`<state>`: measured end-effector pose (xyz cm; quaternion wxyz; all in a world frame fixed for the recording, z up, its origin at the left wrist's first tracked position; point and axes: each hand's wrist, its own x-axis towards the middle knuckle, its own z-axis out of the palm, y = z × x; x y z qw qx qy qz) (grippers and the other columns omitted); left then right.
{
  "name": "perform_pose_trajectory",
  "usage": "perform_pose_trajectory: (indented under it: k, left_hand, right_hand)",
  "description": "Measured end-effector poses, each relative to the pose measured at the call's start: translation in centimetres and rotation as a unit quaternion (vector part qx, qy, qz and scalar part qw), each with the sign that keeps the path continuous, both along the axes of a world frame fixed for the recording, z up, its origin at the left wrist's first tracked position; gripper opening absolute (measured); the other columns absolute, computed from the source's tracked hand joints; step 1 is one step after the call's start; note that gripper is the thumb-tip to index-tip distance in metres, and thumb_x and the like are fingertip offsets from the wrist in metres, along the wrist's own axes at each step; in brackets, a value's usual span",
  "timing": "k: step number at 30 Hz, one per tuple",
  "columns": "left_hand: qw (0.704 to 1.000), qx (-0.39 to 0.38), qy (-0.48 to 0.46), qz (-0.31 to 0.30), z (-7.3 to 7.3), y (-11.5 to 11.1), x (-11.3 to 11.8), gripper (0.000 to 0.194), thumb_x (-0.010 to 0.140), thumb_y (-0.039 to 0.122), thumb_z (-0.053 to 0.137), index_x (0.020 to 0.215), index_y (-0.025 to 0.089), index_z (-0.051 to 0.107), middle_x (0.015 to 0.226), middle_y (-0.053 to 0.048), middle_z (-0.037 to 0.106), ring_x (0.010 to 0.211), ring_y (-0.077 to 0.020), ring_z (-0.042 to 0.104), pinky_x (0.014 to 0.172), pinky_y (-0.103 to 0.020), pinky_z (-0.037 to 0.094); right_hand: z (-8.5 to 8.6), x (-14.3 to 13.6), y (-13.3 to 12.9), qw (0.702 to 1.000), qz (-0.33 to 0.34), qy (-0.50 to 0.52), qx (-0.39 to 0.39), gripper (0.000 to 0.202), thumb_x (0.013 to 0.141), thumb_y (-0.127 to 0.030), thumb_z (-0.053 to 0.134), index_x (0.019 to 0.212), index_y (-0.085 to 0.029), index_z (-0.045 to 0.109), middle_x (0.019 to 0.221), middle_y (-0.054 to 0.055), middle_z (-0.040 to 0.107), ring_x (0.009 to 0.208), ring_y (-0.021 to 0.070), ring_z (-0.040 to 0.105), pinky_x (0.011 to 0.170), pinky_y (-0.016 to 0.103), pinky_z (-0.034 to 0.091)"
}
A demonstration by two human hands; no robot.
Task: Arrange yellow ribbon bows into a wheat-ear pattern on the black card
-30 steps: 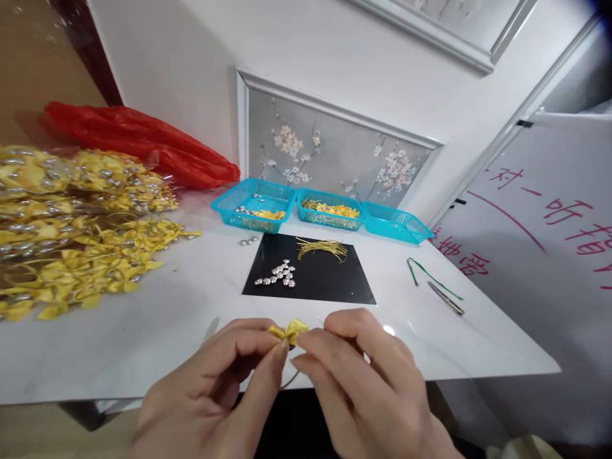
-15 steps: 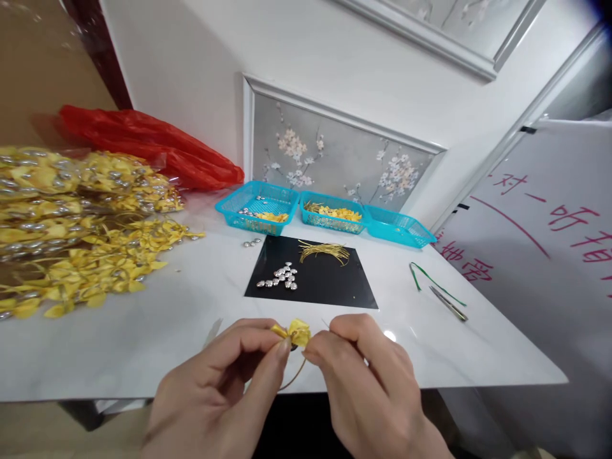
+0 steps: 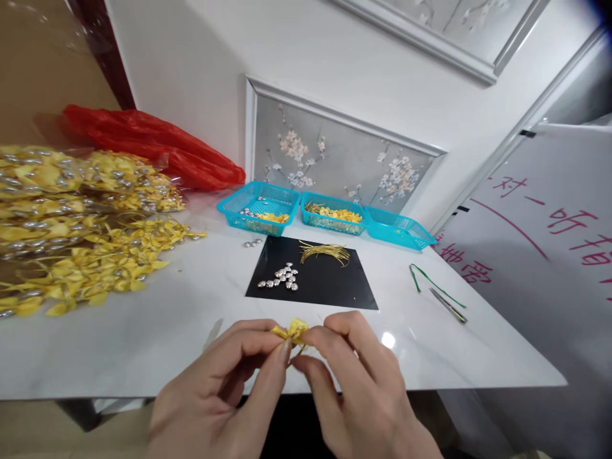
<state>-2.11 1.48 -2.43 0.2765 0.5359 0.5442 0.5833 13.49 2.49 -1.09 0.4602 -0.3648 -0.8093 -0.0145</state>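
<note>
My left hand [image 3: 224,382] pinches a small yellow ribbon flower [image 3: 297,329] between thumb and index finger, above the front edge of the table. My right hand [image 3: 358,382] is close against it from the other side. Its index fingertip meets the flower's edge, and its thumb is lower, at a short bit of gold cord [image 3: 300,350] under the petals. Fingers hide most of the cord. Beyond the hands, a black mat [image 3: 315,290] carries silver beads [image 3: 283,276] and a bundle of gold cords [image 3: 325,252].
Three blue baskets stand along the wall: the left basket [image 3: 234,217] and middle basket [image 3: 329,224] hold beads and yellow pieces; the right basket [image 3: 399,233] is beside them. Yellow flower strands [image 3: 109,261] and a red plastic bag [image 3: 153,143] lie left. Snips [image 3: 447,305] and green ribbon [image 3: 415,277] lie right.
My right hand has moved left, up to the flower, and its thumb has dropped beneath it. The cord loop that hung below is now mostly hidden. My left hand keeps its pinch.
</note>
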Motion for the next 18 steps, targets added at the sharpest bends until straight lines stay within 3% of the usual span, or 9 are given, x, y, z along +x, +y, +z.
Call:
perform_pose_trajectory:
  k: [5, 9, 13, 15, 18]
  left_hand:
    - [0.999, 0.028, 0.029, 0.003, -0.2, 0.0, 0.0, 0.005, 0.086, 0.030, 0.069, 0.081, 0.031, 0.068, 0.096, 0.006, 0.070, 0.082, -0.0109, 0.070, 0.077, -0.011, 0.057]
    - [0.984, 0.112, 0.133, 0.033, -0.4, 0.3, 0.2, 0.007, 0.088, 0.025, 0.065, 0.085, 0.031, 0.065, 0.094, 0.007, 0.071, 0.077, -0.0090, 0.069, 0.075, -0.012, 0.054]
    - [0.945, 0.203, 0.249, 0.066, -0.6, 0.4, 0.2, 0.013, 0.092, 0.016, 0.057, 0.093, 0.028, 0.062, 0.095, 0.005, 0.070, 0.083, -0.0087, 0.068, 0.082, -0.015, 0.049]
    - [0.936, 0.213, 0.272, 0.069, -0.7, 0.4, 0.1, 0.015, 0.093, 0.014, 0.056, 0.096, 0.027, 0.061, 0.097, 0.004, 0.070, 0.087, -0.0087, 0.068, 0.083, -0.015, 0.048]
    - [0.941, 0.200, 0.272, 0.034, -0.9, 0.3, -0.2, 0.013, 0.092, 0.015, 0.057, 0.094, 0.028, 0.060, 0.096, 0.004, 0.070, 0.085, -0.0092, 0.069, 0.081, -0.016, 0.049]
  right_hand:
    - [0.2, -0.2, 0.4, 1.000, 0.006, 0.008, -0.020, 0.021, 0.100, -0.003, 0.045, 0.103, -0.017, 0.060, 0.089, 0.005, 0.053, 0.073, 0.0156, 0.055, 0.070, 0.029, 0.049]
    - [0.6, 0.2, 0.6, 0.983, 0.091, 0.036, -0.156, 0.018, 0.102, -0.010, 0.040, 0.094, -0.020, 0.053, 0.092, 0.003, 0.051, 0.076, 0.0154, 0.058, 0.070, 0.028, 0.049]
    - [1.0, 0.8, 0.2, 0.957, 0.118, 0.007, -0.264, 0.017, 0.100, -0.011, 0.042, 0.088, -0.021, 0.049, 0.091, 0.001, 0.050, 0.073, 0.0141, 0.057, 0.065, 0.026, 0.047]
    - [1.2, 1.1, -0.1, 0.959, 0.105, -0.036, -0.260, 0.017, 0.099, -0.009, 0.042, 0.090, -0.021, 0.050, 0.092, 0.001, 0.050, 0.071, 0.0140, 0.056, 0.063, 0.026, 0.046]
    - [1.6, 1.7, -0.2, 0.973, 0.069, -0.161, -0.152, 0.015, 0.098, -0.007, 0.045, 0.094, -0.019, 0.053, 0.094, 0.004, 0.052, 0.074, 0.0186, 0.054, 0.064, 0.032, 0.046]
